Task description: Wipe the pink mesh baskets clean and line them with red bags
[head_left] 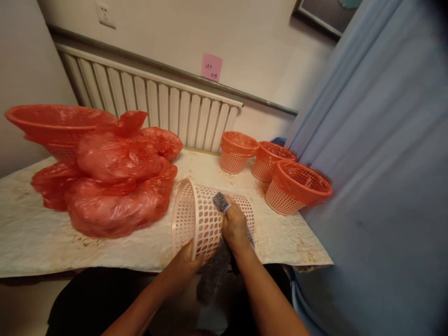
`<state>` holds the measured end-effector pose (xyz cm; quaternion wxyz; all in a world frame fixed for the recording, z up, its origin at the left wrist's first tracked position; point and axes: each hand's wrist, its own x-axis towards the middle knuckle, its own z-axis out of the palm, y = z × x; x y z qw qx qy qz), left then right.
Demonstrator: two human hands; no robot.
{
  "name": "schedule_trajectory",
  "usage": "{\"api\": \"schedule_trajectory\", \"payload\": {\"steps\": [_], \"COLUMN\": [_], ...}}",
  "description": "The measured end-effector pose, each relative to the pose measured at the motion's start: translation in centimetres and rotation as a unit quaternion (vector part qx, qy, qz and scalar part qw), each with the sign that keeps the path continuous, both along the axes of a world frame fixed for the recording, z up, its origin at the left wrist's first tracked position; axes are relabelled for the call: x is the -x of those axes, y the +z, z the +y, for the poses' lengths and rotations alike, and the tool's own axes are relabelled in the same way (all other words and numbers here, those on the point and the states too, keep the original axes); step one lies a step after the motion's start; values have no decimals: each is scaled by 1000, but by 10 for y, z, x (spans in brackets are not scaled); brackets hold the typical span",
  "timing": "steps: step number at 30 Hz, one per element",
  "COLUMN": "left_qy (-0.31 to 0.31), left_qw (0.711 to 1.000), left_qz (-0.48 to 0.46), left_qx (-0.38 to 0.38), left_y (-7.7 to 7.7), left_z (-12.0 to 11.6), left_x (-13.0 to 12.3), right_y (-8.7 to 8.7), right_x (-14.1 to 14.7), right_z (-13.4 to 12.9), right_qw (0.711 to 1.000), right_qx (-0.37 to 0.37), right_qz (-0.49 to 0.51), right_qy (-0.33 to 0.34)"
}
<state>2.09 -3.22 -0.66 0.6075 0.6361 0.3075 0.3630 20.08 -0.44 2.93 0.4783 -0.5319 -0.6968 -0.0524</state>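
Note:
A pale pink perforated plastic wastebasket [208, 223] lies tipped on its side at the table's front, its open mouth facing left. My left hand [187, 261] grips the rim at its lower front edge, thumb on the inside. A grey cloth [213, 270] is bunched in my right hand [236, 226], which presses it to the basket's side wall. One end of the cloth pokes out above the fist, and the rest hangs down past the table edge.
Three wastebaskets with red liners, a left one [234, 158], a middle one [265, 165] and a right one [285, 193], stand at the back right. Filled red plastic bags [119, 200] and a red-lined basket [59, 116] crowd the left. A radiator [150, 100] runs behind; a blue curtain [367, 186] hangs right.

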Motion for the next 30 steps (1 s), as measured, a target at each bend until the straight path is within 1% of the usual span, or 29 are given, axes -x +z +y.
{"api": "schedule_trajectory", "payload": {"steps": [4,7,9,10,12,14,15,17,19,22,25,28,30], "left_qy": [-10,-8,-14,-18,-27,-32,-33,-32,-31,-47,-68,-65,-71], "left_qw": [999,999,999,998,998,998,997,997,997,998,996,995,994], "left_qz": [37,51,52,53,56,58,60,63,57,30,15,38,54], "left_qx": [-5,-5,-4,-4,-10,-19,-22,-29,-33,-38,-54,-62,-62], "left_y": [-5,-6,-7,-7,-8,-9,-9,-8,-7,-6,-4,-4,-7], "left_z": [0,1,1,2,2,3,4,5,6,6,2,-4,-6], "left_x": [3,3,4,4,5,5,4,3,2,3,5,8,11], "right_y": [-15,-34,-48,-55,-68,-76,-77,-74,-63,-40,-15,5,13], "right_x": [-52,-81,-89,-88,-77,-56,-42,-14,12,42,54,50,44], "right_z": [6,-1,-10,-15,-25,-34,-38,-45,-50,-48,-34,-12,-1], "right_qw": [994,975,953,944,936,942,950,971,989,997,995,994,996], "right_qx": [14,31,49,53,36,8,-4,-17,-30,-61,-83,-71,-53], "right_qz": [62,96,116,125,138,142,137,109,63,-10,-58,-76,-75], "right_qy": [-83,-198,-275,-302,-322,-303,-281,-213,-133,-39,11,16,10]}}
